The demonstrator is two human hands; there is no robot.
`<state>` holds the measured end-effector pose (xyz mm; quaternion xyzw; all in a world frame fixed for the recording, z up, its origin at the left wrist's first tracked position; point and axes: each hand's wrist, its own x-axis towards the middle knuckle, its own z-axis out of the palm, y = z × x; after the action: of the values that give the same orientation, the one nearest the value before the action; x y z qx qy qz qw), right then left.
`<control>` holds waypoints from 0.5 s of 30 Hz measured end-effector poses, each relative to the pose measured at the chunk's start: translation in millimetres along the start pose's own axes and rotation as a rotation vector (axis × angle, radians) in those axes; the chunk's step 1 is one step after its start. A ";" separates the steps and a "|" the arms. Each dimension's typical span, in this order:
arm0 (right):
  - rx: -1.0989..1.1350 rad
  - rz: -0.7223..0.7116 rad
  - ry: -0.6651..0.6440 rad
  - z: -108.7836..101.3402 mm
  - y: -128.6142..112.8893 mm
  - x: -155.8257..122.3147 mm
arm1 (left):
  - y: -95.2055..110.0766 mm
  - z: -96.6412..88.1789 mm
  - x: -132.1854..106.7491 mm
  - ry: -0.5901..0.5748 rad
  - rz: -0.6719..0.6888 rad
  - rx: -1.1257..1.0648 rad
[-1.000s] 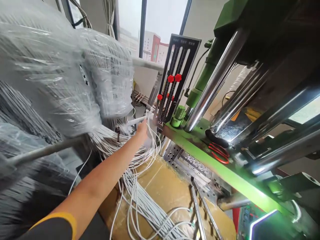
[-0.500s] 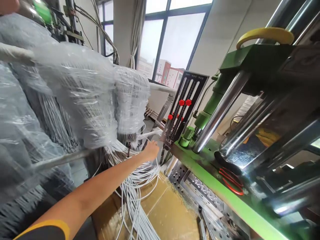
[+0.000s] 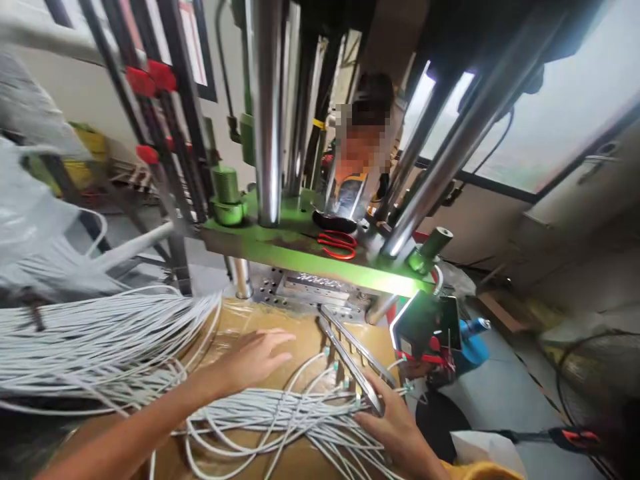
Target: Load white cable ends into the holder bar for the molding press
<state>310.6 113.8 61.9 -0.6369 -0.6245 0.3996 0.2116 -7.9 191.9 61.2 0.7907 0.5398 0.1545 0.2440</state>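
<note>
My left hand (image 3: 255, 360) hovers above the brown work surface (image 3: 235, 320), fingers stretched out and holding nothing. Under its wrist and beside it lies a thick bundle of thin white cables (image 3: 260, 417). Fingers of my right hand (image 3: 393, 417) are wrapped round the near end of a long two-armed metal tool that looks like tongs (image 3: 347, 360). Its far end points towards the press. Several cable ends with small green-and-brass tips (image 3: 336, 367) lie around the tongs, partly hidden by them.
A green press (image 3: 300, 250) with steel columns stands ahead, with a metal mould (image 3: 315, 288) below its plate. Red-handled pliers (image 3: 339, 243) rest on the plate. A person (image 3: 357, 160) is behind the press. A control box (image 3: 425, 327) stands at the right. Plastic-wrapped cables (image 3: 30, 213) are at left.
The view has swung right towards the press. My left hand has left the cable bundle by the rail and is now over the work surface. My right hand has come into view, gripping the tongs.
</note>
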 end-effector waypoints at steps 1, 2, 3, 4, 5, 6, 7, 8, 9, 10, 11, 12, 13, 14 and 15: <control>0.043 0.010 -0.005 -2.9 -3.5 2.4 | 7.1 16.3 3.7 -0.020 0.002 -0.073; 0.069 0.010 0.003 -5.2 -5.6 4.5 | 12.8 30.5 9.0 -0.015 -0.003 -0.156; 0.086 0.004 -0.002 -6.7 -5.9 6.5 | 16.9 42.0 15.3 -0.002 -0.003 -0.231; 0.103 -0.007 -0.010 -7.6 -4.7 8.4 | 19.2 50.4 22.0 0.012 0.001 -0.297; 0.118 -0.020 -0.024 -8.0 -2.6 10.5 | 19.8 55.8 28.1 0.026 0.006 -0.354; 0.131 -0.033 -0.036 -8.1 -0.4 13.1 | 19.0 58.3 33.1 0.040 0.008 -0.399; 0.139 -0.042 -0.046 -8.2 1.2 16.1 | 17.1 58.7 36.4 0.052 0.006 -0.434; 0.144 -0.046 -0.059 -8.4 1.6 19.6 | 14.6 57.3 38.0 0.057 0.005 -0.458; 0.147 -0.049 -0.074 -8.9 0.3 23.6 | 11.8 54.9 38.0 0.065 0.006 -0.477; 0.151 -0.060 -0.097 -9.6 -2.6 28.2 | 8.8 51.7 36.8 0.077 0.011 -0.489; 0.159 -0.079 -0.128 -10.7 -6.8 33.5 | 5.8 48.1 34.9 0.095 0.017 -0.490; 0.167 -0.106 -0.160 -11.9 -11.9 39.8 | 2.9 44.2 33.2 0.127 0.020 -0.480; 0.164 -0.135 -0.183 -13.3 -17.5 47.3 | 0.0 40.2 32.3 0.176 0.019 -0.459; 0.139 -0.167 -0.179 -14.6 -23.0 56.0 | -2.8 35.8 32.9 0.237 0.017 -0.428; 0.096 -0.199 -0.151 -15.7 -28.3 66.3 | -5.7 31.3 35.6 0.306 0.019 -0.391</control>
<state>298.4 185.1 76.7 -0.5290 -0.6788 0.4529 0.2330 16.7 219.8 31.3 0.7008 0.5228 0.3764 0.3063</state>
